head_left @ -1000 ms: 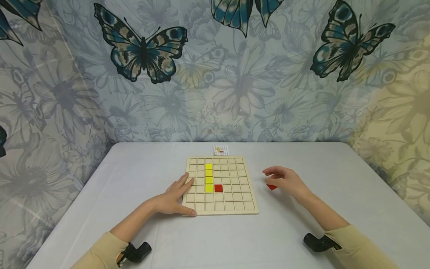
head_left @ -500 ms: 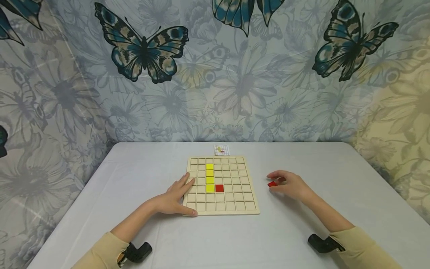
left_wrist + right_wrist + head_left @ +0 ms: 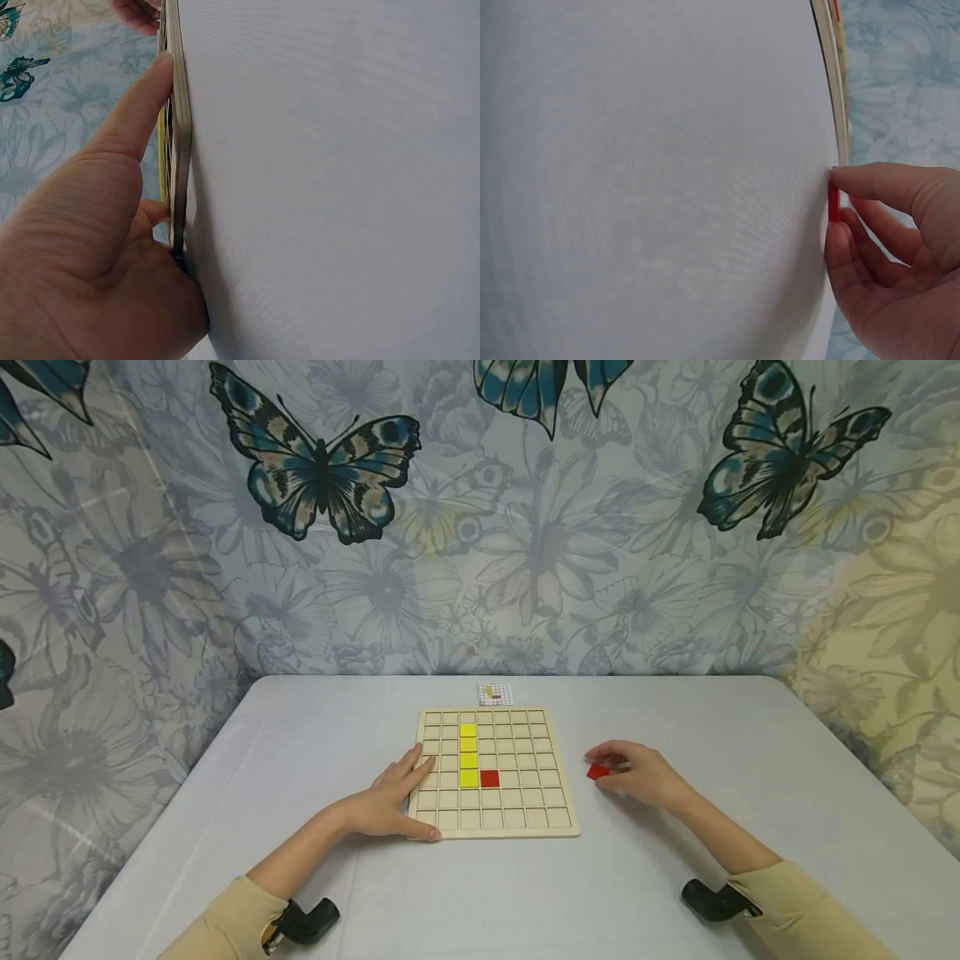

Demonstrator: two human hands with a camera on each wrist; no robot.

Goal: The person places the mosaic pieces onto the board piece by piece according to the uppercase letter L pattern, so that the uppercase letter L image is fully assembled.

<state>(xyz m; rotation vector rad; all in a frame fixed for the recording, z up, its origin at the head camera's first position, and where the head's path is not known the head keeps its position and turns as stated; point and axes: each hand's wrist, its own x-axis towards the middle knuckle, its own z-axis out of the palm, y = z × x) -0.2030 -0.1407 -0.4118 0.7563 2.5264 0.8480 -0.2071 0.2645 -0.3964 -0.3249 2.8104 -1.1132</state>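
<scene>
A pale wooden grid board (image 3: 525, 818) lies on the white table. Four-sided yellow tiles (image 3: 468, 760) form a column in it, and a red tile (image 3: 490, 779) sits right of the lowest yellow one. My left hand (image 3: 386, 802) rests on the board's left edge, fingers spread and straight, thumb at the near corner. Right of the board, my right hand (image 3: 641, 772) pinches another red tile (image 3: 597, 772) between thumb and fingers. In the right wrist view that red tile (image 3: 834, 204) shows edge-on, low over the cloth.
A small card (image 3: 495, 694) with a printed coloured grid lies just behind the board. White cloth covers the table (image 3: 480, 902), whose far edge meets a butterfly-and-flower patterned backdrop (image 3: 540, 568). Black wrist cameras (image 3: 307, 922) sit at both sleeves.
The right hand first drew slightly right, and more of its red tile came into sight. It has since moved a little left toward the board. The left hand stays put.
</scene>
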